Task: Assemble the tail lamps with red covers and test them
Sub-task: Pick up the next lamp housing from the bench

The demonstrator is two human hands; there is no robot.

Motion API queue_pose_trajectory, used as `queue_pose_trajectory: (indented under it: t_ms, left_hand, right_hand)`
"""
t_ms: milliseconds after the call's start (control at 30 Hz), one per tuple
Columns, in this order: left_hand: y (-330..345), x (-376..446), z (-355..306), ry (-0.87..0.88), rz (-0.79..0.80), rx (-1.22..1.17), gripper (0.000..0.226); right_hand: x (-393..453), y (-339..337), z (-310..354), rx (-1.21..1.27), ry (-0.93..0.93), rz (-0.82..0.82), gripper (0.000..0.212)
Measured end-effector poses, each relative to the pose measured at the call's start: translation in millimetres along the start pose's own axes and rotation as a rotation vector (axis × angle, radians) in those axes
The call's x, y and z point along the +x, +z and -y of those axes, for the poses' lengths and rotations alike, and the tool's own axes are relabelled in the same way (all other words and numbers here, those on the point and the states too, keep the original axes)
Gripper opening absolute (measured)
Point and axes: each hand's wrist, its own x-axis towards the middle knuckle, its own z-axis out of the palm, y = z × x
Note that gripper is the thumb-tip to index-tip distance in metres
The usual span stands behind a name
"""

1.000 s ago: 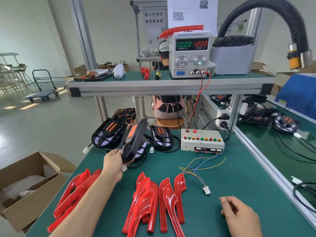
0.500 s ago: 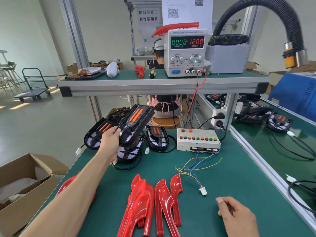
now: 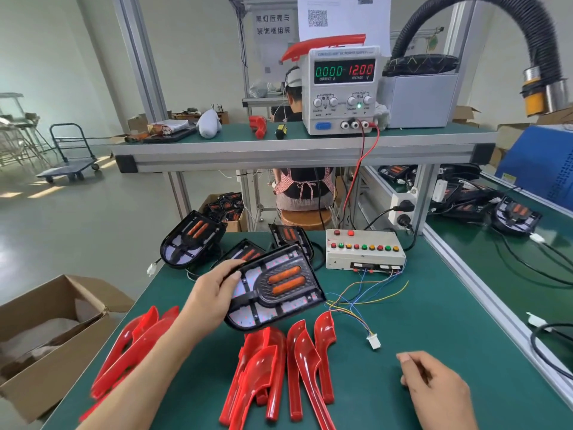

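The left hand (image 3: 210, 294) gripped a lamp (image 3: 273, 290) by its edge above the covers (image 3: 279, 361); the right hand (image 3: 434, 389) rested loosely curled, empty. Fitting a cover seemed next, needing alignment.

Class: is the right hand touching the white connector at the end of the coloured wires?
Apart. The head view shows bare green mat between the right hand and the white connector.
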Motion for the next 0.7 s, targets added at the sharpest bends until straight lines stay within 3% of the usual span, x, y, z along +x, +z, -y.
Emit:
queue_pose_trajectory:
  t_ms: [200,333,433,533,700]
  left_hand:
    - [-0.8,6.9,-27.2,-0.019,-0.107,-0.065,0.035]
    - [6.2,8.0,-33.1,-0.019,-0.021,-0.024,0.026]
    - [15.6,4.4,-39.5,-0.040,-0.041,-0.044,0.026]
    - [16.9,3.5,-49.4,-0.072,-0.102,-0.158,0.024]
    - [18.6,-7.6,-67.9,-0.115,-0.018,-0.419,0.026]
  right_hand:
    - [-0.7,-0.2,1.8,0.008,0.016,0.003,0.022]
    - [-0.2,-0.8,0.3,0.008,0.016,0.018,0.022]
    - [0.3,-1.4,-0.7,0.019,0.011,0.028,0.022]
    - [1.3,-1.7,-1.5,0.020,0.017,0.033,0.021]
    - [0.8,-2.1,-1.4,0.005,0.001,0.025,0.020]
